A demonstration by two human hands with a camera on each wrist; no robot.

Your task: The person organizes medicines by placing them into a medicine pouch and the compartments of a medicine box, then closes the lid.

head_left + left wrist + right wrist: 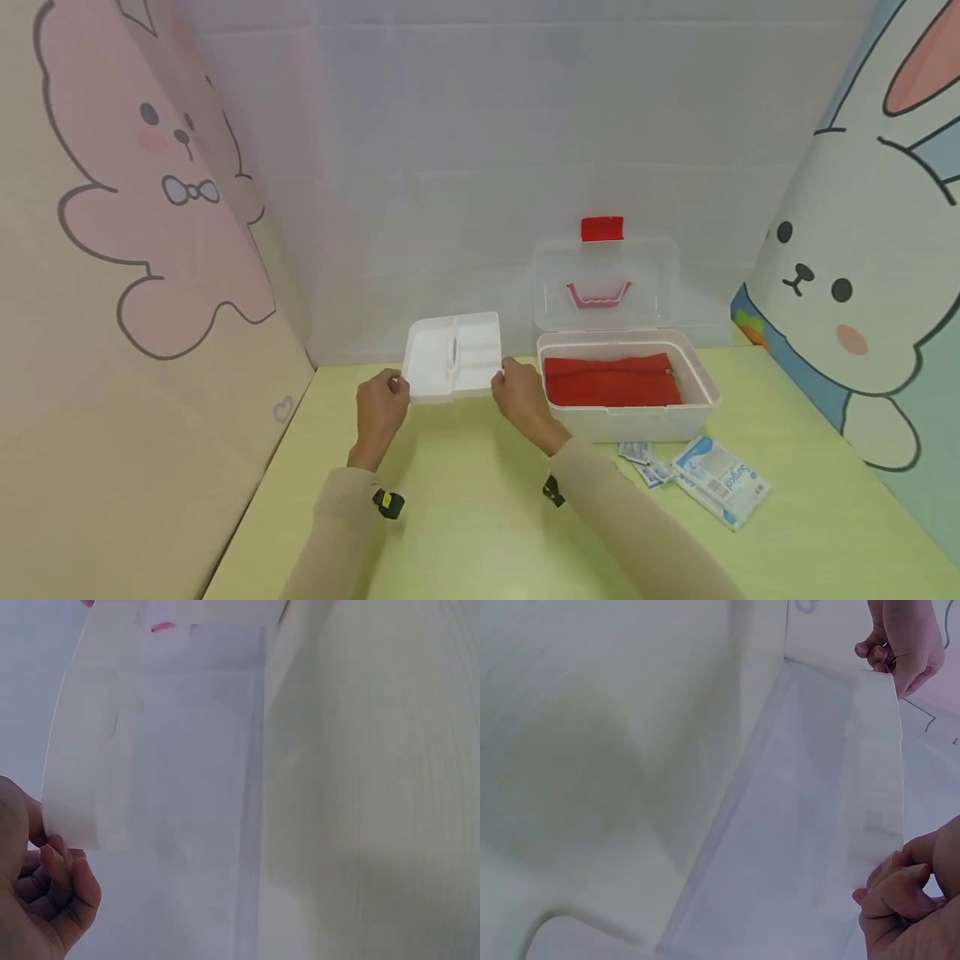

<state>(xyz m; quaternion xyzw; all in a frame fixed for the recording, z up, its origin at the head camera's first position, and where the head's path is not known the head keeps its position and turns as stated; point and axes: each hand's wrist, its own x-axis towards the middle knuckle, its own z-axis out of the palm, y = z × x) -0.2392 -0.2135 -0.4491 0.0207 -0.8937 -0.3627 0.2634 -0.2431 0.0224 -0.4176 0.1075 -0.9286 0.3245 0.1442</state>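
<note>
A shallow white divided tray (477, 354) is held above the table, tilted so that its compartments face the head camera. The left hand (382, 408) pinches its left edge between thumb and fingers. At the opposite edge, the right hand (522, 398) grips the tray's near right corner. From the left wrist, the tray's side (79, 757) shows with the left hand (49, 889) at its lower end. The right wrist view shows the right hand (915, 896) pinching one end of the tray, with the left hand (906, 641) at the far end.
Right of the tray stands a white box (637, 423) with its clear lid (652, 283) raised and a red zippered pouch (611, 381) inside. In front lie small sachets (647, 465) and packets marked "Surgical" (723, 475). A white curtain (420, 167) hangs behind the table (465, 517).
</note>
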